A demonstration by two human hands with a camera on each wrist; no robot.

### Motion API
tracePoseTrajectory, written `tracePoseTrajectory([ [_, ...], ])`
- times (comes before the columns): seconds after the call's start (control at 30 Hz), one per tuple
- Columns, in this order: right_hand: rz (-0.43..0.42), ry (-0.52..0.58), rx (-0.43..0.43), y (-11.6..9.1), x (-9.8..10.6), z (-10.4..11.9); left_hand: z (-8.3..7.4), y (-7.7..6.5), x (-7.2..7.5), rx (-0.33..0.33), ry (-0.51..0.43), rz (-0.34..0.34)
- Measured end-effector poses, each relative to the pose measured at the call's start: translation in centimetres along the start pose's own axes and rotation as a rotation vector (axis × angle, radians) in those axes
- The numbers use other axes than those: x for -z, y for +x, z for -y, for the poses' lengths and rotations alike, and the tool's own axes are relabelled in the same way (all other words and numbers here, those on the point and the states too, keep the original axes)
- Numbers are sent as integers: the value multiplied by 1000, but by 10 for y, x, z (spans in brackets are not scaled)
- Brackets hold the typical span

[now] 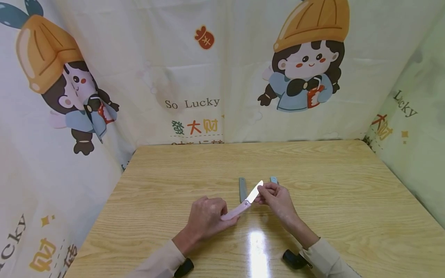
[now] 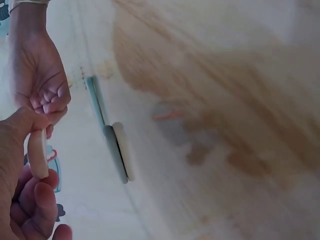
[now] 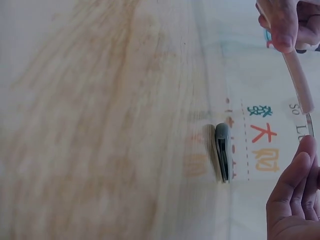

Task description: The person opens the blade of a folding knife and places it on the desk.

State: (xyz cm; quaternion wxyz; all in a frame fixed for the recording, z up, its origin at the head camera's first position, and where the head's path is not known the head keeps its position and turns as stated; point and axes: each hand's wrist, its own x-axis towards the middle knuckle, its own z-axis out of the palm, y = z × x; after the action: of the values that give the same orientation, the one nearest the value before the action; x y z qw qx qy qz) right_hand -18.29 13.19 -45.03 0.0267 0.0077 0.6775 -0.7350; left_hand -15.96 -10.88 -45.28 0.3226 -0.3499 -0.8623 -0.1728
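Note:
A folding knife with a pale pink handle (image 1: 237, 211) is held above the table, its white blade (image 1: 255, 194) swung out and slanting up to the right. My left hand (image 1: 207, 215) grips the handle, the thumb stretched along below it. At the blade's far end, my right hand (image 1: 279, 201) pinches it between thumb and fingers. Behind the pink knife lies a folded grey knife (image 1: 242, 187). A light blue folding knife (image 1: 274, 180) lies just past my right hand, which hides most of it.
The wooden table (image 1: 163, 173) reaches back to a printed cloth (image 1: 243, 77) hanging behind it, with more cloth along both sides. A bright reflection shines on the tabletop near the front. Black straps or mounts (image 1: 293, 259) sit by the cuffs.

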Motion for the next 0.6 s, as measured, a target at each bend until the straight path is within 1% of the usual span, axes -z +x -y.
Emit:
tracePoseTrajectory([
  [0.07, 3, 12, 0, 0, 1, 1, -3, 0, 0, 13, -11, 8],
  [0.23, 6, 43, -3, -1, 2, 1, -9, 1, 0, 36, -44, -3],
  [0.43, -6, 60, -1, -2, 2, -1, -13, 1, -1, 55, -46, -21],
  [0.5, -3, 45, 8, -1, 2, -1, -13, 1, -1, 44, -37, -4],
  [0.6, 8, 27, 16, -1, 3, -2, -13, 1, -2, 20, -1, 47],
])
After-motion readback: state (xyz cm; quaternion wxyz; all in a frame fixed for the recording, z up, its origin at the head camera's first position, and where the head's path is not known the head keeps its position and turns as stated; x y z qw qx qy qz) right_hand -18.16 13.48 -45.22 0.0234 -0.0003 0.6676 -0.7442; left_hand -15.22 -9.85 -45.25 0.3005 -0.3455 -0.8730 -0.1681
